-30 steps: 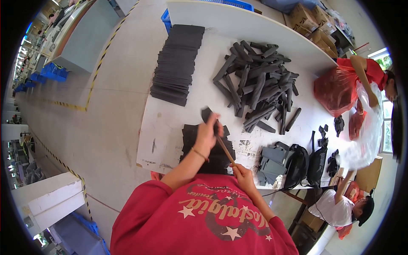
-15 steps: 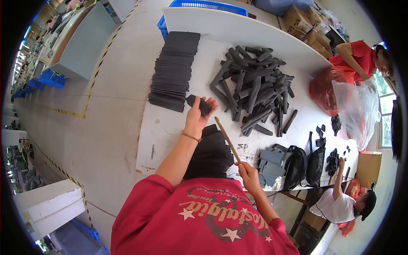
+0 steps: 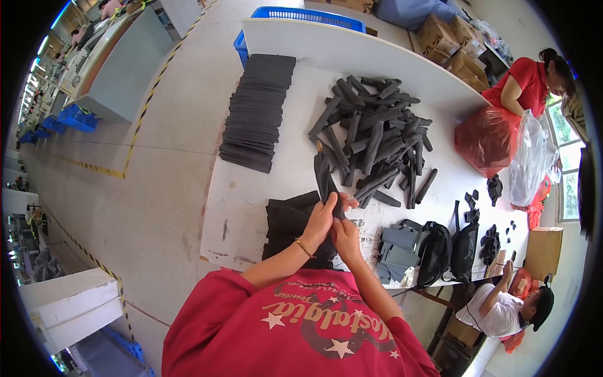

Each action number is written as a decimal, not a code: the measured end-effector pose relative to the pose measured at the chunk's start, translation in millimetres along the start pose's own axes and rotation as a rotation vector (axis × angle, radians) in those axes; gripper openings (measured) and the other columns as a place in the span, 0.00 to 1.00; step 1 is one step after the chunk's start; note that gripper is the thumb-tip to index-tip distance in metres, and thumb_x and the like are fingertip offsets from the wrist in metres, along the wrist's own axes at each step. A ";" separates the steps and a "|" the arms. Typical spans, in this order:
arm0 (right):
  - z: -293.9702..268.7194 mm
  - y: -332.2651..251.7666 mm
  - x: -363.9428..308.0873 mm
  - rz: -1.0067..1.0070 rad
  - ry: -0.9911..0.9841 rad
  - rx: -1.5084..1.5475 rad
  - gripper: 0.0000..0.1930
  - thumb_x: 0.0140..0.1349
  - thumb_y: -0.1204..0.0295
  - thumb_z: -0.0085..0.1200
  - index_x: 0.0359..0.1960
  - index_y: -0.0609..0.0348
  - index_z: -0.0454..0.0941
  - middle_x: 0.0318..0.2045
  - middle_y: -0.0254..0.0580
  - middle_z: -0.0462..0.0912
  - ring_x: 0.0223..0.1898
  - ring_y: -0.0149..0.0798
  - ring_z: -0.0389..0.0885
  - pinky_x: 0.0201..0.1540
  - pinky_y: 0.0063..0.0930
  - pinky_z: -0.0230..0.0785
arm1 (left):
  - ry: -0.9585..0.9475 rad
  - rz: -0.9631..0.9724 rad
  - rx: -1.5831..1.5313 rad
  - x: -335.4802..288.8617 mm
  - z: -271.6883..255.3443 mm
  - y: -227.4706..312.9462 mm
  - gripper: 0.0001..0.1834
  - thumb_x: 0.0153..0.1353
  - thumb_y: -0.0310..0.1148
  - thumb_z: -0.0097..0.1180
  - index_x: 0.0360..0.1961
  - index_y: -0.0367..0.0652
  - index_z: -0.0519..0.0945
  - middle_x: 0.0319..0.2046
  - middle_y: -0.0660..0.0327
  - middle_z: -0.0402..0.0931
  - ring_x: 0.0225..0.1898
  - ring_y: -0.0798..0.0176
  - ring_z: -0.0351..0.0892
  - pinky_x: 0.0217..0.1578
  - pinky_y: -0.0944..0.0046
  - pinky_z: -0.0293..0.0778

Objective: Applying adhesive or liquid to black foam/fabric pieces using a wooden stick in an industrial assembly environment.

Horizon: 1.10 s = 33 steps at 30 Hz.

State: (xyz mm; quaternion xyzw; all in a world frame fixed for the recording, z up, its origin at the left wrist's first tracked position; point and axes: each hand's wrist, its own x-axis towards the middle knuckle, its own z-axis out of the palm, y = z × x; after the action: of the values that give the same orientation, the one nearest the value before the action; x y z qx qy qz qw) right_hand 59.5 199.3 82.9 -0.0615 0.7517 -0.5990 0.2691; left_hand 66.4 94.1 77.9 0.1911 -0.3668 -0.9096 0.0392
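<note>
Close together over the table's near edge, both my hands work on a black fabric sleeve (image 3: 324,177) drawn over a thin wooden stick (image 3: 319,146), whose tip pokes out at the far end. My left hand (image 3: 319,221) is closed round the sleeve, some fingers partly extended. Just below it, my right hand (image 3: 347,240) grips the lower end; the stick's handle is hidden there. Under my forearms lies a heap of flat black fabric pieces (image 3: 286,223). Beyond my left hand stretches an overlapping row of black pieces (image 3: 254,113).
Rolled black fabric tubes (image 3: 383,135) are piled mid-table. Right of me lie grey pieces (image 3: 399,248) and black bags (image 3: 435,251). A raised white board (image 3: 377,47) borders the far side, with a blue basket (image 3: 308,14) behind. Two people work at the right, one beside a red plastic bag (image 3: 487,141).
My hands have come together. The stick, bare in my right hand before, is now inside the black fabric sleeve that my left hand held bunched up.
</note>
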 end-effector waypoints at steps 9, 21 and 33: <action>6.1 27.3 -24.2 -0.059 0.078 -0.174 0.13 0.69 0.68 0.42 0.32 0.64 0.73 0.15 0.33 0.67 0.18 0.25 0.63 0.21 0.25 0.57 | 0.002 -0.017 -0.114 -7.1 -8.6 8.9 0.25 0.69 0.48 0.41 0.48 0.34 0.72 0.38 0.48 0.80 0.43 0.58 0.79 0.49 0.62 0.70; -16.8 23.8 -53.1 0.062 -0.107 -0.202 0.11 0.69 0.69 0.42 0.32 0.64 0.72 0.15 0.35 0.69 0.18 0.27 0.66 0.22 0.26 0.61 | 0.093 0.007 -0.218 13.0 -20.1 28.3 0.24 0.66 0.51 0.46 0.40 0.35 0.71 0.29 0.49 0.79 0.30 0.51 0.82 0.36 0.54 0.78; 12.0 1.8 -10.8 -0.328 0.229 -0.193 0.07 0.67 0.76 0.40 0.42 0.64 0.69 0.22 0.33 0.70 0.23 0.24 0.66 0.24 0.21 0.60 | -0.178 -0.028 -0.003 -15.3 -8.5 -16.0 0.33 0.69 0.54 0.35 0.66 0.40 0.58 0.48 0.54 0.76 0.49 0.66 0.74 0.52 0.65 0.68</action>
State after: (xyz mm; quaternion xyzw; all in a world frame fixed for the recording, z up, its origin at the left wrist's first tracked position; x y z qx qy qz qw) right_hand 74.9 193.9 83.1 -0.1402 0.8112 -0.5629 0.0737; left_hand 84.9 103.4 66.3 0.1146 -0.3647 -0.9240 -0.0062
